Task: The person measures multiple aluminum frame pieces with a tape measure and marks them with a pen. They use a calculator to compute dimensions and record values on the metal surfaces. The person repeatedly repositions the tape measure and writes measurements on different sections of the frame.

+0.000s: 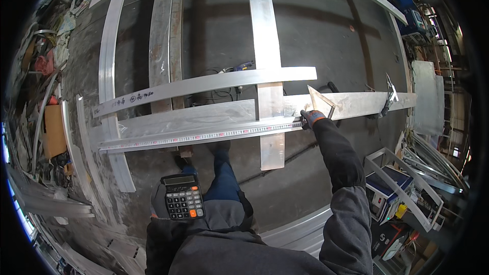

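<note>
Grey jacket cloth [239, 247] lies closest to the camera, and beyond it a black calculator [184, 197] with grey, black and orange keys rests in the left hand [159, 199]. Those fingers seem closed round its left edge and back, though most are hidden. The right hand [311, 117] looks curled about the right end of the tape measure [204, 136]; how tightly, I cannot tell. Leftward from those fingers the blade runs along a metal bar [214, 129]. For a sound reading, it is best held flat and straight against that bar, with the eye squarely above the mark (a slanted look costs accuracy). Just ahead of the right fingers is a triangular piece [319, 103]. As for writing, the blade carries red and black graduations, the keys bear small symbols, and black handwriting [133, 98] crosses another bar [204, 84], well left of the right fingers.
</note>
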The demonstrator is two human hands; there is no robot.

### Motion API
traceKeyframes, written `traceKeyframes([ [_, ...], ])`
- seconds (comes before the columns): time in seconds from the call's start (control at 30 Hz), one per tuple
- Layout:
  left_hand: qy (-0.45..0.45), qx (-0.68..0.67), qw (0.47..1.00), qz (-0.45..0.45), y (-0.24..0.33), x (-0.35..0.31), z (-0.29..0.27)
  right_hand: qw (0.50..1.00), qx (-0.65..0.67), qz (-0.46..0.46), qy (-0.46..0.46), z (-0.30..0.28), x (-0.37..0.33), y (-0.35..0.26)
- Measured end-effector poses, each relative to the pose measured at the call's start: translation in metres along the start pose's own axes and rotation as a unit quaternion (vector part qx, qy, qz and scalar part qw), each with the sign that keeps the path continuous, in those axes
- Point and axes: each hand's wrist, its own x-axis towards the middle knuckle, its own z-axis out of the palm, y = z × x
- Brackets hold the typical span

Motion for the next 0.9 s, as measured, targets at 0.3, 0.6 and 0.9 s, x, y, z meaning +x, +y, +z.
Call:
traceKeyframes([
  [0.3, 0.270, 0.295, 0.904, 0.147, 0.013, -0.013, -0.007, 0.871, 0.139, -0.275, 0.384, -0.078, -0.115, -0.174],
  [0.6, 0.212, 0.490, 0.791, 0.299, 0.063, -0.053, -0.038, 0.653, 0.425, -0.562, 0.278, -0.064, -0.449, -0.410],
  [0.9, 0.288, -0.051, 0.949, 0.117, 0.080, -0.140, -0.131, 0.511, 0.476, -0.616, 0.364, 0.033, -0.520, -0.522],
])
